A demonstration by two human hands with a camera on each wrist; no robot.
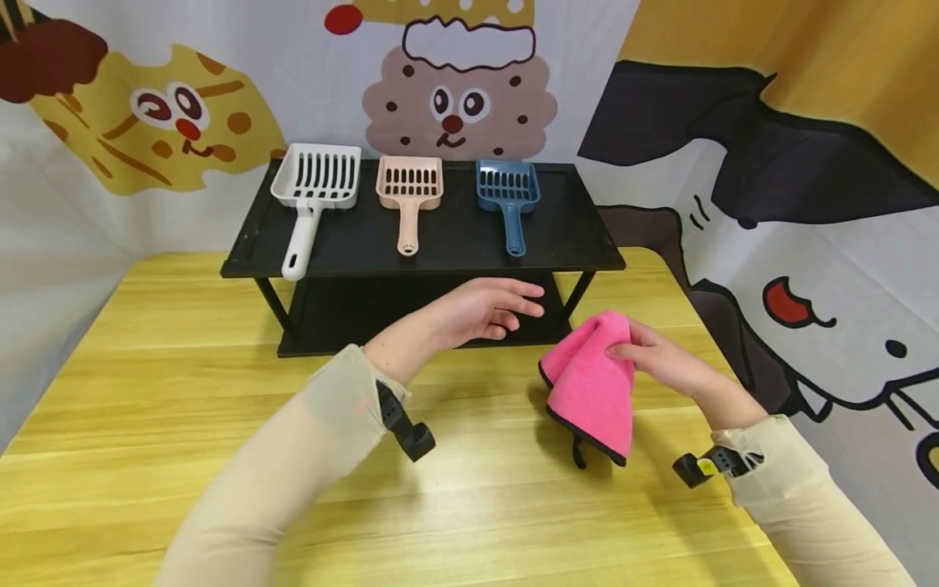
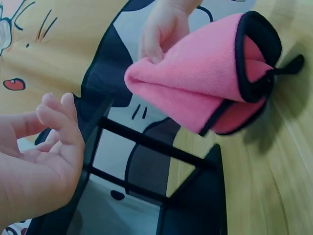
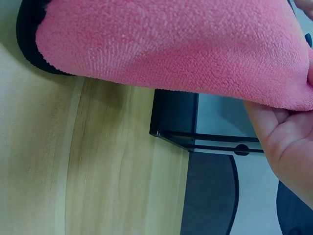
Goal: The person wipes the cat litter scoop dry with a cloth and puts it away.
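A pink cloth (image 1: 594, 383) with black edging hangs folded from my right hand (image 1: 656, 359), which pinches its upper part between thumb and fingers. The cloth's lower edge, with a small black loop, hangs over the table's right half. In the right wrist view the pink cloth (image 3: 171, 44) fills the top, its fuzzy face showing. My left hand (image 1: 484, 310) holds nothing; its fingers are loosely bent and point right, in front of the black rack. In the left wrist view the left hand (image 2: 49, 152) is apart from the cloth (image 2: 195, 78).
A two-tier black rack (image 1: 440, 236) stands at the back of the wooden table (image 1: 183, 424). On its top lie a white slotted scoop (image 1: 311, 196), a pale pink scoop (image 1: 409, 200) and a blue scoop (image 1: 509, 200). A cartoon-print curtain (image 1: 315, 90) hangs behind.
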